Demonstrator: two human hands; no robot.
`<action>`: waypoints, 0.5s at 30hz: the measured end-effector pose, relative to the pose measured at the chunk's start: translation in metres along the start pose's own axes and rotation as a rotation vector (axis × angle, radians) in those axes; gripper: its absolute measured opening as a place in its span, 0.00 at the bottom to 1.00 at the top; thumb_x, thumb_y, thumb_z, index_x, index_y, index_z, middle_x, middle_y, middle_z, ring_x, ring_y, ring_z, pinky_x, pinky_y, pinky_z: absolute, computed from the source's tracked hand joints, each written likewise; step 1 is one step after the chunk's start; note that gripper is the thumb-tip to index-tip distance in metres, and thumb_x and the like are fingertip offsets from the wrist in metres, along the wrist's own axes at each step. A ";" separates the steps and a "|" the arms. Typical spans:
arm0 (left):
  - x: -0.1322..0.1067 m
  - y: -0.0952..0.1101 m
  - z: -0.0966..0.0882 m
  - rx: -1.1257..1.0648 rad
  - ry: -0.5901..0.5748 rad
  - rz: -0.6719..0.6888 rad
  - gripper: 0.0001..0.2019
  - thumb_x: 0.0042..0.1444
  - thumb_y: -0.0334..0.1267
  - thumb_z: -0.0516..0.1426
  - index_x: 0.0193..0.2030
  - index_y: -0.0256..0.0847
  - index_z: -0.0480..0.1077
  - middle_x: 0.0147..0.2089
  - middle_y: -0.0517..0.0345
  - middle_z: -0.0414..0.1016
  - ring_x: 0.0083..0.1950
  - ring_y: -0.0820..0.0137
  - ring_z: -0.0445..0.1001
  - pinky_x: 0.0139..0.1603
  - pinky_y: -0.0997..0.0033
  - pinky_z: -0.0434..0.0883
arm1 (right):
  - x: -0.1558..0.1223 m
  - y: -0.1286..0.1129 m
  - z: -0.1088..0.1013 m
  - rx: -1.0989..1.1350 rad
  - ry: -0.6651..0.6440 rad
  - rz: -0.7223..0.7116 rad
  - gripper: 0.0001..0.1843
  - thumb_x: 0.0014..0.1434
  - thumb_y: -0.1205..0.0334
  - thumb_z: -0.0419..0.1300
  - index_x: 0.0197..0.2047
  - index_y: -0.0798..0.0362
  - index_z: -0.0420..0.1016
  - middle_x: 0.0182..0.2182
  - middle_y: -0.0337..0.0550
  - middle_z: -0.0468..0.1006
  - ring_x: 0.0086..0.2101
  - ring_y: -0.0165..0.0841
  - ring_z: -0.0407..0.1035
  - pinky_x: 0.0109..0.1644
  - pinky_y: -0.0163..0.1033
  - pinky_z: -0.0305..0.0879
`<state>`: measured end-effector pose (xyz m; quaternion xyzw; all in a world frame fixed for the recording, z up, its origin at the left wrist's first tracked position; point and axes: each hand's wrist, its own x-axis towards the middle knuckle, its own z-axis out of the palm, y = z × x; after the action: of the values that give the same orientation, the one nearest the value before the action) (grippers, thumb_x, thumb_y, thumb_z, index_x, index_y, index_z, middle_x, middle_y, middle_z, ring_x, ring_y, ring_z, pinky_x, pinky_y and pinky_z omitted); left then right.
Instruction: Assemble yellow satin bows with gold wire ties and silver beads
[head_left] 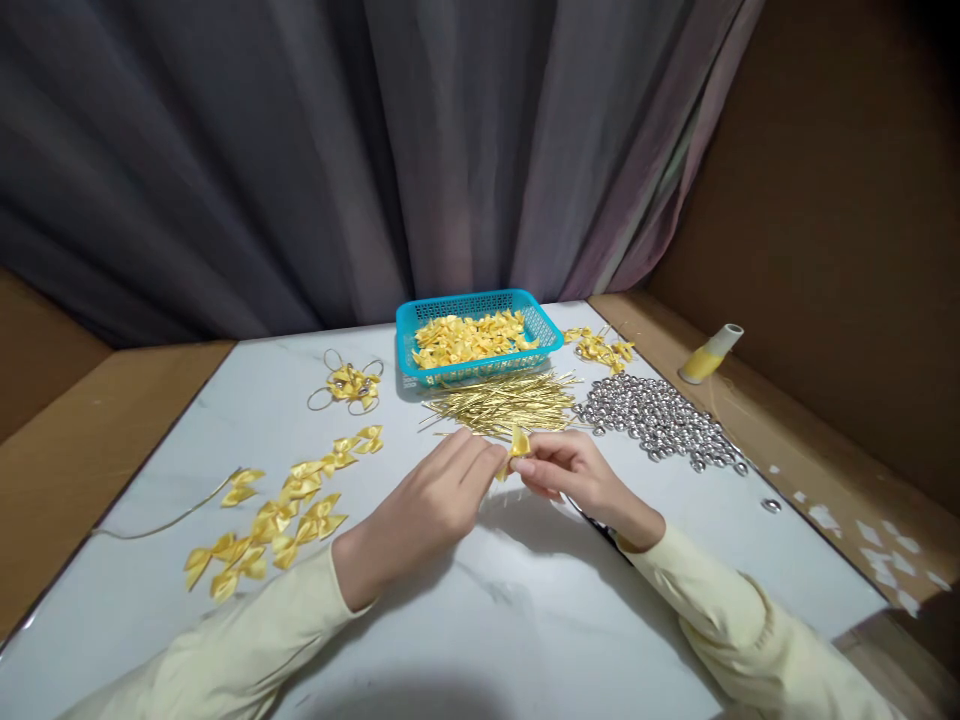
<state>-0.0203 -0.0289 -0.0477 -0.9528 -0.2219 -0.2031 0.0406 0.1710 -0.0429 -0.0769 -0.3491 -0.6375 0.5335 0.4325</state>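
My left hand and my right hand meet over the middle of the white table. Both pinch one small yellow satin bow between their fingertips. Just beyond the hands lies a heap of thin gold twist ties. A pile of silver bells sits to the right of it. A turquoise basket holding several loose yellow bows stands behind the ties.
Several yellow bows strung on a gold cord trail across the left of the table. A bow cluster with wire loops lies left of the basket, more bows right of it. A yellow-white spool rests on the wooden ledge.
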 end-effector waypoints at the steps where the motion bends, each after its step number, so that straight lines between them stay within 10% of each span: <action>1: 0.000 0.001 -0.001 -0.007 0.000 0.001 0.11 0.62 0.27 0.43 0.39 0.33 0.66 0.31 0.52 0.66 0.33 0.67 0.62 0.34 0.66 0.64 | 0.000 0.000 -0.001 0.014 -0.007 0.003 0.13 0.56 0.56 0.56 0.27 0.57 0.69 0.17 0.33 0.63 0.18 0.22 0.54 0.20 0.30 0.49; 15: 0.008 0.002 -0.005 -0.330 -0.067 -0.217 0.11 0.61 0.41 0.49 0.35 0.36 0.65 0.31 0.57 0.67 0.34 0.69 0.65 0.36 0.68 0.64 | -0.001 -0.002 0.004 -0.527 -0.030 -0.181 0.13 0.59 0.61 0.52 0.24 0.55 0.63 0.17 0.32 0.60 0.19 0.23 0.53 0.24 0.31 0.49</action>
<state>-0.0144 -0.0277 -0.0397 -0.9233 -0.2882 -0.2080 -0.1459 0.1676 -0.0456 -0.0749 -0.3835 -0.7892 0.3135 0.3631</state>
